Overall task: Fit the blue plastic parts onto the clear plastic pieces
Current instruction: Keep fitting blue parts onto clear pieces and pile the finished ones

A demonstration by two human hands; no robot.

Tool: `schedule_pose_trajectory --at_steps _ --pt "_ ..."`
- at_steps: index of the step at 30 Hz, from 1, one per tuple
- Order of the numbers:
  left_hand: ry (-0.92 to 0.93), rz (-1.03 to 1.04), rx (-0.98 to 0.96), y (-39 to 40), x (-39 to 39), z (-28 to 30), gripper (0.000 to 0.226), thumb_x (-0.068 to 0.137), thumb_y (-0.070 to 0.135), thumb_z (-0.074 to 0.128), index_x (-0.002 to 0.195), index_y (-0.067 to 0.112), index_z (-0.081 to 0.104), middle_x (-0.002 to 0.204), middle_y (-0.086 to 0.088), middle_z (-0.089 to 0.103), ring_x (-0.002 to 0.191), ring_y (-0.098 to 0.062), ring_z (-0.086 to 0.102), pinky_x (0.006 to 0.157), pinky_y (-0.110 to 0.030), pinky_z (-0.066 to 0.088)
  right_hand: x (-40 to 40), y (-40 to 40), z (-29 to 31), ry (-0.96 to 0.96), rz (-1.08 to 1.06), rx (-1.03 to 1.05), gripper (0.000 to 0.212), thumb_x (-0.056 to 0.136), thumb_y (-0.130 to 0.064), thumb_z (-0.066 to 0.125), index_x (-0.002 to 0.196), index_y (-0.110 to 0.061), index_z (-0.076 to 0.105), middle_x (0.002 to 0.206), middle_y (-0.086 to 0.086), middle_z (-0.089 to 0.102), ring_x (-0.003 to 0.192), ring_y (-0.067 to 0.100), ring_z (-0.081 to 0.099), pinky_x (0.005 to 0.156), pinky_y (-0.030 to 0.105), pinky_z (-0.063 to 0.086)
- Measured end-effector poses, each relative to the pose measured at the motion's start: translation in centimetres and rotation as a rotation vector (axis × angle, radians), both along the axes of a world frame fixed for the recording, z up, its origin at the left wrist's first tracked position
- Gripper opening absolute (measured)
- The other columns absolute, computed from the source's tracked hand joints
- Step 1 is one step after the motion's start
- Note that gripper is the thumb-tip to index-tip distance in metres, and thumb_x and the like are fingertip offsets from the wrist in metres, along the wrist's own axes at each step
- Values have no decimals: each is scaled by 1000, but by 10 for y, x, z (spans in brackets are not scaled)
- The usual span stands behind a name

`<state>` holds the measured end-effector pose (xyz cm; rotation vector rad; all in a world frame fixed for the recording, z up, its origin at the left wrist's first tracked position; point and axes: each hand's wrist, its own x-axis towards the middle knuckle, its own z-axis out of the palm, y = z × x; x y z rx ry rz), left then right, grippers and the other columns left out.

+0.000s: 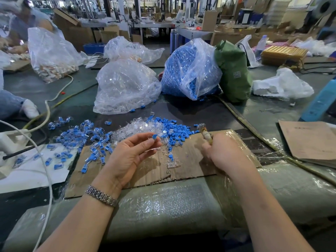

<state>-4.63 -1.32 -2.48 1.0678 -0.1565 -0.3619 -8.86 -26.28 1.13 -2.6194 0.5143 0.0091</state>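
My left hand (pixel 130 153) is palm up over the cardboard sheet (pixel 183 160) and pinches a clear plastic piece with a blue part (pixel 154 136) in it between thumb and fingertips. My right hand (pixel 224 150) grips a worn wrapped tool handle (pixel 206 133) that points up and away. Just beyond the hands lie a heap of clear pieces (pixel 135 129) and a heap of loose blue parts (pixel 174 130). To the left is a spread of joined blue-and-clear pieces (pixel 81 139). A single clear piece (pixel 171 163) lies on the cardboard between my hands.
Behind the heaps stand a bag of clear pieces (pixel 125 88), a bag of blue parts (pixel 189 70) and a green bag (pixel 234 70). White cables (pixel 46 113) run along the left. Another person's arm (pixel 12 104) rests at far left. A brown folder (pixel 309 140) lies at right.
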Motion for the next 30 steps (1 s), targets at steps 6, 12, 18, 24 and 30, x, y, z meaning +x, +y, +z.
schedule_pose_trajectory --at_steps 6,12,18,24,30 --pt "7 6 -55 2 3 -2 27 75 11 80 101 9 80 112 -16 75 109 -26 72 84 -28 60 -11 33 25 216 385 427 25 101 -25 57 97 -2 65 84 8 66 76 18 62 84 37 59" --pt "-30 8 -64 1 5 -3 54 51 23 101 99 9 81 105 -13 77 99 -23 74 85 -33 60 -14 59 28 245 488 546 22 102 -25 57 97 -4 63 89 10 67 86 25 66 98 54 53" --pt "-33 26 -61 0 5 -5 26 73 9 81 99 8 80 107 -15 76 101 -26 73 91 -35 60 -14 61 26 219 481 587 20 102 -27 57 91 -11 63 82 3 70 82 20 69 96 54 55" --pt "-69 37 19 2 6 -8 24 78 4 74 101 8 79 109 -16 75 103 -27 72 89 -31 59 -15 61 25 209 481 591 26 102 -31 57 84 -12 63 74 -3 74 75 15 73 92 50 58" --pt "-113 42 101 2 7 -12 39 71 21 86 108 9 78 113 -20 74 106 -30 73 85 -31 60 -16 69 16 173 436 549 41 102 -48 51 87 -11 61 74 9 61 68 28 61 86 55 57"
